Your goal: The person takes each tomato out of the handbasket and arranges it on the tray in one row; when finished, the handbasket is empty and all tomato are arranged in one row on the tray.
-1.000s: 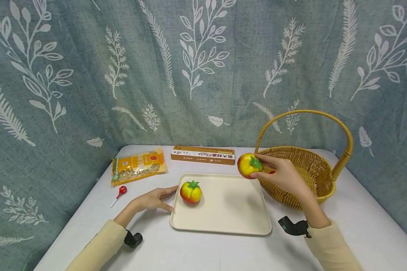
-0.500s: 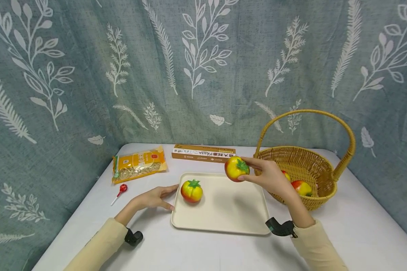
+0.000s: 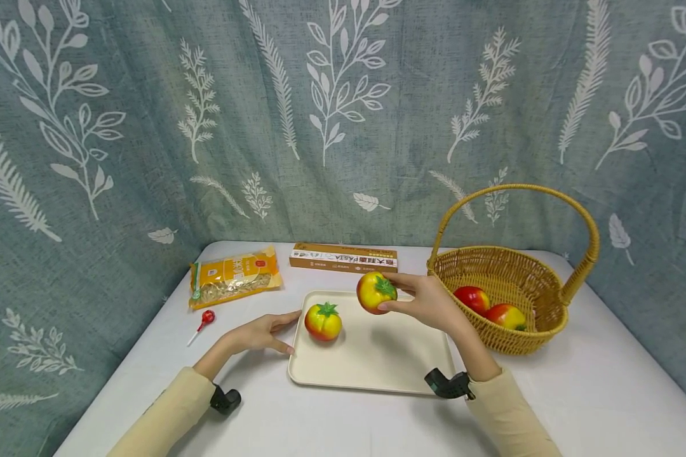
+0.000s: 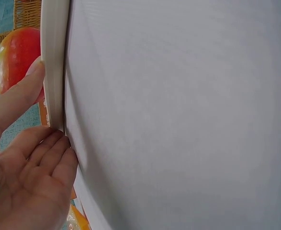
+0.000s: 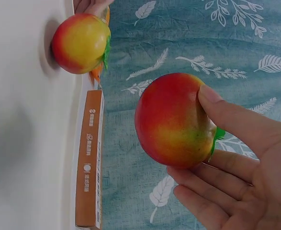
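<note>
In the head view my right hand (image 3: 425, 303) holds a red-and-yellow tomato (image 3: 371, 293) with a green leafy top above the cream tray (image 3: 371, 374). The right wrist view shows the thumb on one side of this tomato (image 5: 171, 122) and the fingers on the other. A second, similar tomato (image 3: 322, 324) sits at the left end of the tray. My left hand (image 3: 257, 334) touches the tray's left edge, its thumb and fingers spread apart along it. Up close in the left wrist view, the thumb tip rests at the tray rim (image 4: 54, 48), fingertips against its outer side.
A wicker basket (image 3: 509, 343) with a tall handle stands right of the tray, holding two red-and-yellow fruits (image 3: 505, 316). Behind the tray lies a pasta box (image 3: 343, 258). An orange food packet (image 3: 234, 277) and a red lollipop (image 3: 207, 317) lie at left. A patterned curtain (image 3: 343, 190) hangs behind.
My right hand has carried the tomato leftward from the basket's near side to over the tray, bringing the fruits in the basket into view. The left hand has stayed at the tray edge.
</note>
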The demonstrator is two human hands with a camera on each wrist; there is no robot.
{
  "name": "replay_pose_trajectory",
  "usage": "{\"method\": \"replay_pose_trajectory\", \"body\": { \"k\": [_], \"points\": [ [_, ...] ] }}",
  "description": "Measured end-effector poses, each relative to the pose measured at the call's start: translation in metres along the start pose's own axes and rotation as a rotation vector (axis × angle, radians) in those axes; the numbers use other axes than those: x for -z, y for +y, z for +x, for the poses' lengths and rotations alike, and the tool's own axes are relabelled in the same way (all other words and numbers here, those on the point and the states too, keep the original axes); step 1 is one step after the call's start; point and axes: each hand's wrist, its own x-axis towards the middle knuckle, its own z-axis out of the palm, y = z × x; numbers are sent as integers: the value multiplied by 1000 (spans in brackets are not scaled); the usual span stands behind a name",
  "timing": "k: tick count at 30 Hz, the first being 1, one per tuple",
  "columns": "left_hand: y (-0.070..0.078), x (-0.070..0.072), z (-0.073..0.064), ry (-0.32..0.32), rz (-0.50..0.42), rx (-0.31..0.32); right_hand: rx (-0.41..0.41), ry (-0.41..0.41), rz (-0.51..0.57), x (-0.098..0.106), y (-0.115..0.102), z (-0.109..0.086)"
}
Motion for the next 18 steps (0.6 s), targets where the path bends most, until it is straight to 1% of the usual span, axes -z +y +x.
{"method": "replay_pose_trajectory", "body": {
  "k": [2,8,14,18],
  "points": [
    [0,0,0,0,2,-11,-2,-4,0,-4,1,1],
    [0,1,-1,3,-10,-15,-3,-26,20,-16,5,4],
    [0,0,-1,6,-1,-35,7,-56,-5,-28,14,6],
    [0,0,-2,3,-5,-46,-14,-78,-23,-34,17,6]
  ]
}}
